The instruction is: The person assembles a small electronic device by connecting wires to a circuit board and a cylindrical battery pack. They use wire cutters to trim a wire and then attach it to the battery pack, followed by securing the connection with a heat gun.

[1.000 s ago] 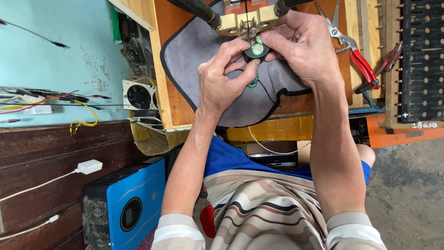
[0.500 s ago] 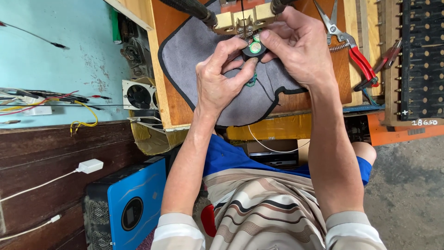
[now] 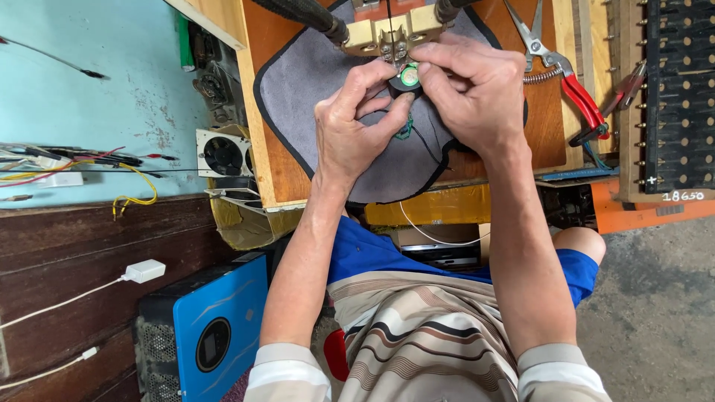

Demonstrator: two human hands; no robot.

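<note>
A small wooden workbench [image 3: 275, 149] stands against a pale blue wall, with a grey cloth mat [image 3: 313, 89] spread across its top. All places below are taken from that mat. Over its middle, near the far edge, the left hand [image 3: 356, 123] and the right hand [image 3: 468, 93] are drawn close together, each pinching one side of a small round black part with a green centre [image 3: 409, 77]. The part sits just below a brass-coloured clamp fixture [image 3: 387, 36] at the mat's far edge; whether it touches the fixture cannot be told. A thin green wire [image 3: 404, 132] trails from under the fingers onto the cloth.

Red-handled pliers [image 3: 570, 78] lie on the bench to the right of the mat, and a small fan [image 3: 223, 155] sits off its left edge. A blue box with a round dial [image 3: 216, 327] stands on the floor, below and left.

To do this well, the person would likely need to keep the part level between both thumbs, hold the wire clear of the clamp, and steady the wrists on the cloth.

Against the frame a second before, both hands and the part sit slightly nearer the fixture; the grip looks unchanged.
</note>
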